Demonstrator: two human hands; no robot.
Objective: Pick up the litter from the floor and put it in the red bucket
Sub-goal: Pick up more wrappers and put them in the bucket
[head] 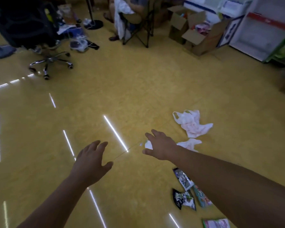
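Note:
My right hand reaches out over the yellow floor with fingers spread, just above a small white scrap that shows under its palm. Beside it lie a white plastic bag and a smaller crumpled white piece. Nearer me, partly under my right forearm, lie a dark snack wrapper, a crumpled dark wrapper, a colourful packet and a green-edged packet. My left hand hovers open to the left, holding nothing. No red bucket is in view.
An office chair stands at the far left beside a clear bag. A person sits in a folding chair at the back. Open cardboard boxes and white shelving fill the back right.

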